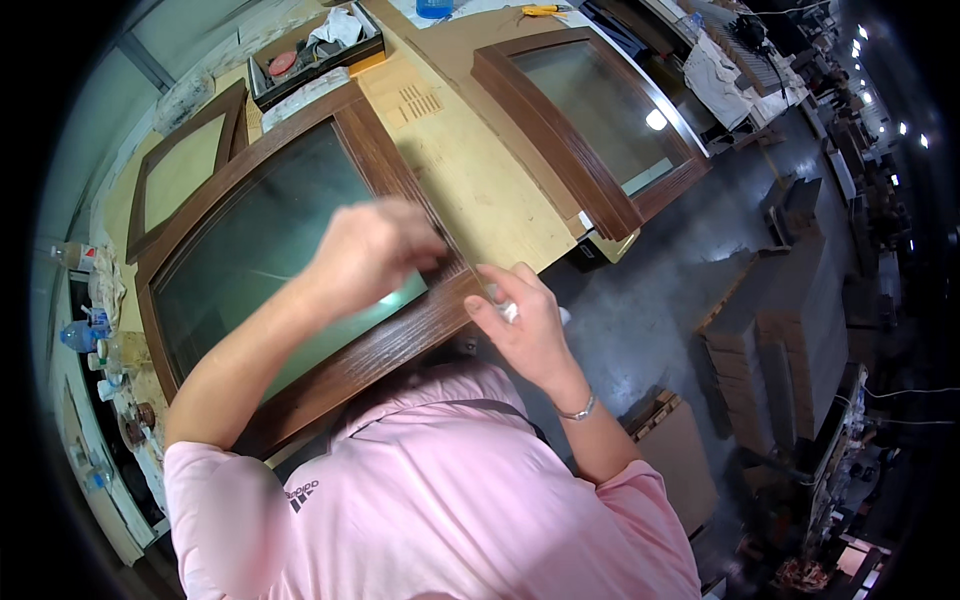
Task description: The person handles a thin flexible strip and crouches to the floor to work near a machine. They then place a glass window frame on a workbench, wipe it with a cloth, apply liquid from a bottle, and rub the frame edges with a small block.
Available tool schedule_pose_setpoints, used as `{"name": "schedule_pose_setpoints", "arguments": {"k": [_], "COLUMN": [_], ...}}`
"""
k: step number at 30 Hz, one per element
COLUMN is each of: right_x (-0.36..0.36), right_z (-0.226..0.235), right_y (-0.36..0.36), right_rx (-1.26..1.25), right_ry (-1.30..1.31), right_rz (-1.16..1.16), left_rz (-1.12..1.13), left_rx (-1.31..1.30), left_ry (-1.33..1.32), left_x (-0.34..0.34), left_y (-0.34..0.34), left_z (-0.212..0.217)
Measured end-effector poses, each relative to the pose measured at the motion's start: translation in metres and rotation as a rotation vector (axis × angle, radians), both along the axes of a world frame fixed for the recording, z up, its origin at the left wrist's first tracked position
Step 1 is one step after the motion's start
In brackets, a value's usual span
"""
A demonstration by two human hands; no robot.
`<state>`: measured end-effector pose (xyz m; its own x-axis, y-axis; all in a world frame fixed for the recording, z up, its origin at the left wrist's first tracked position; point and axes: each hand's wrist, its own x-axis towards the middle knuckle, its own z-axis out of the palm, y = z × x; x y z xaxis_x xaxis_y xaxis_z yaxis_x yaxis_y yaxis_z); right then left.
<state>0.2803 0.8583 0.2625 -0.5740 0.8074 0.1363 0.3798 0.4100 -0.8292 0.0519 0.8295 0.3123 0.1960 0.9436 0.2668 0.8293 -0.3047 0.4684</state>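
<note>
A brown wooden frame with a glass panel (270, 240) lies in front of me on the bench. My left hand (375, 245) is over its right side, near the near right corner. Its fingers are curled downward and blurred by motion; anything in them is hidden. My right hand (525, 325) is just beyond that corner, thumb and index finger apart. The other fingers curl around a small white wad (508, 310), which looks like cloth or tissue and sticks out on both sides of the hand.
A second glazed wooden frame (600, 110) lies at the bench's right edge; a smaller frame (185, 170) is at the left. Behind stands a black tray (318, 58) with a white rag and a red disc. Plastic bottles (85, 330) line the left. Stacked brown boards (780, 340) are on the right.
</note>
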Motion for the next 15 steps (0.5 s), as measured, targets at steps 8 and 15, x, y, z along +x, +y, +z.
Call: {"name": "schedule_pose_setpoints", "arguments": {"k": [8,15], "right_x": [-0.015,-0.019], "right_z": [-0.020,-0.034], "right_y": [-0.011,-0.008], "right_rx": [0.167,0.216], "right_ry": [0.039,0.151], "right_rz": [-0.045,-0.048], "left_rz": [0.409,0.383], "left_rx": [-0.080,-0.107], "left_ry": [0.016,-0.026], "left_x": [-0.073,-0.070], "left_y": [0.031,0.030], "left_z": [-0.007,-0.004]}}
